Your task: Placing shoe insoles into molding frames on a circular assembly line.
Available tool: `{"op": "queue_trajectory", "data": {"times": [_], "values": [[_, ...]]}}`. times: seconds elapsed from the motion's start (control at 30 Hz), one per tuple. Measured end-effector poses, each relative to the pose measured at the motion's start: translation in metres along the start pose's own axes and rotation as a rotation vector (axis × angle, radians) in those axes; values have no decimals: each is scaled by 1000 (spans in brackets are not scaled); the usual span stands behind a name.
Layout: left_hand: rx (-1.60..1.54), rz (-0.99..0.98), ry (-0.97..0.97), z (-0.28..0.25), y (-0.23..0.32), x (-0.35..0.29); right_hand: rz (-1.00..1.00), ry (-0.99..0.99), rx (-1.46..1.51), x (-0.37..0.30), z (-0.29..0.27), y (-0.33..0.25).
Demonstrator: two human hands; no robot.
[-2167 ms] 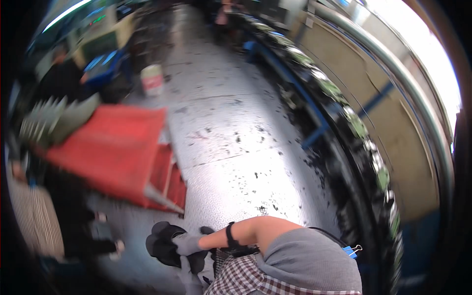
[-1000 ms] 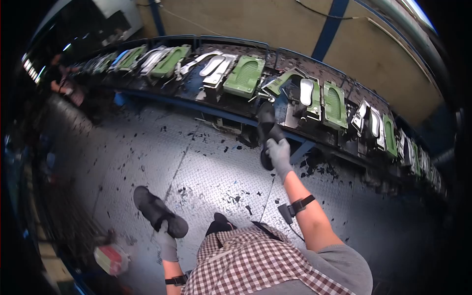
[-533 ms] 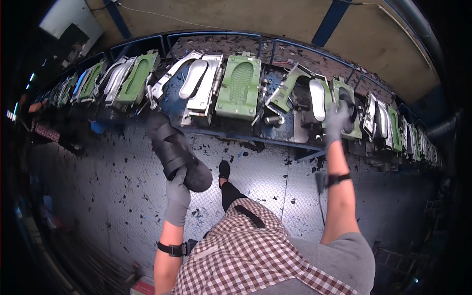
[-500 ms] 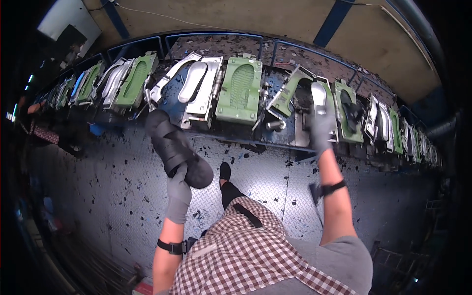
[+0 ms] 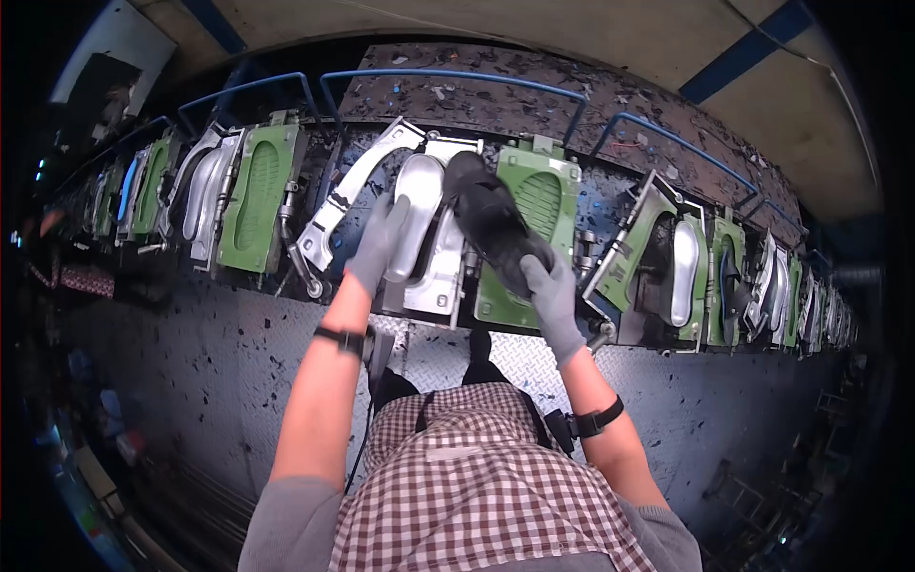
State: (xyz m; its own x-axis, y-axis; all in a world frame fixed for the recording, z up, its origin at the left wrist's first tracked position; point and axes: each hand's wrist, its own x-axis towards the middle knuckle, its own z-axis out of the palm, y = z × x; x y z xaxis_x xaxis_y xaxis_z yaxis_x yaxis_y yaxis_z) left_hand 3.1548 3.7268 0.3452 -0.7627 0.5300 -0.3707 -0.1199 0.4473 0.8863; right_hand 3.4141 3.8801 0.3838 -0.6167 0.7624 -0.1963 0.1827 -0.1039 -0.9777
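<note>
In grey work gloves, both my hands are over an opened shoe mould. My right hand [image 5: 554,297] grips a black sandal [image 5: 490,217] by its near end, holding it tilted over the gap between the mould's halves. The sandal partly covers the green mould half [image 5: 560,181] with its sole-shaped hollow. My left hand [image 5: 379,238], fingers stretched out, rests against the side of a silver foot-shaped form [image 5: 416,212]. Left of that hand, a silver frame [image 5: 367,179] of the mould stands swung out.
Similar opened moulds run along the bench, one green with a silver form [image 5: 683,272] to the right, another green one [image 5: 255,195] to the left. A blue rail [image 5: 448,73] bounds the back, with scrap-strewn boarding [image 5: 629,119] beyond. Dark scraps dot the metal floor [image 5: 238,367].
The black sandal has passed from my left hand to my right. My right hand has left the mould at right, and my left hand has moved up to the silver form. The view has shifted left.
</note>
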Motion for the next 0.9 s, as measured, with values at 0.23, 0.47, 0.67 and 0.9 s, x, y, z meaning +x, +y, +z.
{"op": "queue_trajectory", "data": {"times": [0.23,0.47,0.67,0.9], "values": [[-702,-225,-537,-5,-28,43,-187,371,-279,49,87,-42],[-574,-179,-467,-63,-27,-4,-345,-3,-949,44,182,-60],[-1063,-387,-470,-68,-30,-54,-205,-282,-989,-39,222,-29],[-581,-223,-422,-67,23,17,15,1,-607,-4,194,-61]]}}
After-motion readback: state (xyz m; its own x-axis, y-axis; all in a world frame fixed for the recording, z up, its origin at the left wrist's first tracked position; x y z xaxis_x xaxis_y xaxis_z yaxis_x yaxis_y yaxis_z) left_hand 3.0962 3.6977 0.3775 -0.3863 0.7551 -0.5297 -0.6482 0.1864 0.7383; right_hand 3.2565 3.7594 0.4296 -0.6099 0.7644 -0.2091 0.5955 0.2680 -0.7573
